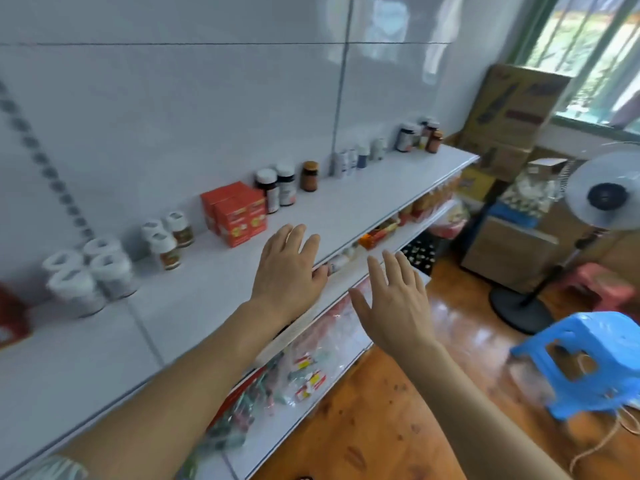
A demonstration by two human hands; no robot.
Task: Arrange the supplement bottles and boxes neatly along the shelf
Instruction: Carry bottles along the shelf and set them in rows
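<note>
Top shelf [363, 188], white, stock set in clusters along the back wall: white-capped tubs [93, 271] at the near left; three small white-lidded bottles [169, 239]; orange-red boxes [235, 213], stacked as a block; two dark bottles with white lids [277, 188]; one amber bottle [309, 176]; a group of small white bottles [356, 157]; dark and amber bottles [420, 135] at the far end. Your left hand [289, 268]: fingers straight and spread, holding nothing, over the shelf's front edge just ahead of the boxes; the view is too blurred to tell whether the palm touches the board. Your right hand [394, 303]: likewise spread and empty, out in front of the shelf, above the lower tiers. Step in hand, by the look of it: reaching in for the next cluster, probably the boxes or the dark bottles beside them. Recommended handling: square the boxes with flat palms on two opposite faces, since a one-sided push could shear the stack; slide bottles upright from low on the body, as tall narrow ones tip if nudged at the cap. Keep each group close to the wall and its labels forward, closing the uneven gaps between clusters.
</note>
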